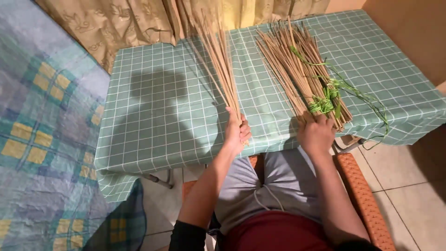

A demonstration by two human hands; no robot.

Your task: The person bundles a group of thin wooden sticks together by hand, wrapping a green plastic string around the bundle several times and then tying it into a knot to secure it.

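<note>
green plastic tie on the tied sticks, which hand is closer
Right. The right hand grips the tied bundle just below the green tie; the left hand holds the loose sticks apart.

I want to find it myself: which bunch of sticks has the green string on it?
Look at the table with the green checked cloth. Two bunches of thin tan sticks lie on it. The tied bunch is the wider one, under the right hand; only it has bright green string knotted around it, unlike the bare bunch in the left hand.
</note>
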